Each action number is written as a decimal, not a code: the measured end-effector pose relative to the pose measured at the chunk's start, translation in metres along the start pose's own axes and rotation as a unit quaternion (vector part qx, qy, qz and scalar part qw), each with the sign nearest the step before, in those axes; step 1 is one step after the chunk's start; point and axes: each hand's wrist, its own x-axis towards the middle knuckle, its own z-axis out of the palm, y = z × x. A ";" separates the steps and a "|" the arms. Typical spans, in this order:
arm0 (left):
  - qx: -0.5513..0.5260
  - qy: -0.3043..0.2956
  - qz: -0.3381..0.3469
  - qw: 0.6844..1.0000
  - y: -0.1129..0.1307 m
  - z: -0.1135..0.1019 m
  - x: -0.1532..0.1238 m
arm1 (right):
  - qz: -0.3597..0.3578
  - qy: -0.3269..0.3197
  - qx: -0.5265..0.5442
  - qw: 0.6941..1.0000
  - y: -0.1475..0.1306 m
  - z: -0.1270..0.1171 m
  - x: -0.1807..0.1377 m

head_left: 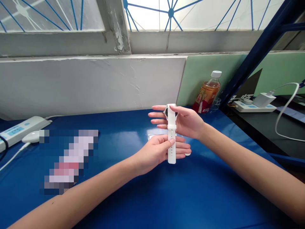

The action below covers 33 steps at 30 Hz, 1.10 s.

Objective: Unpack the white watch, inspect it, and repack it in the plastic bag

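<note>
A wristwatch with a white strap is held upright above the table, its round case partly covered by the strap's upper part. My left hand grips the lower, holed length of the strap, thumb in front and fingers behind. Higher up, my right hand holds the watch near its case, with the thumb on the strap and the fingers stretched out behind it. Behind my left hand, a pale flat item shows only in part on the table. A small white tip shows by my left fingertips; what it belongs to is hidden.
The blue table meets a wall. A drink bottle stands at the back right beside a blue metal post. Power strips lie at the left and right, with white cables. A pixelated object lies left.
</note>
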 end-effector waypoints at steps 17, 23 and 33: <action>0.012 -0.004 0.008 1.000 0.000 -0.004 0.001 | 0.007 -0.005 -0.023 1.000 0.004 -0.002 0.001; 0.011 -0.002 0.003 1.000 0.000 -0.003 0.000 | 0.024 0.001 -0.016 1.000 0.002 -0.003 0.001; 0.005 0.000 0.003 1.000 0.000 -0.003 0.002 | 0.030 0.011 0.000 0.999 0.003 -0.004 0.002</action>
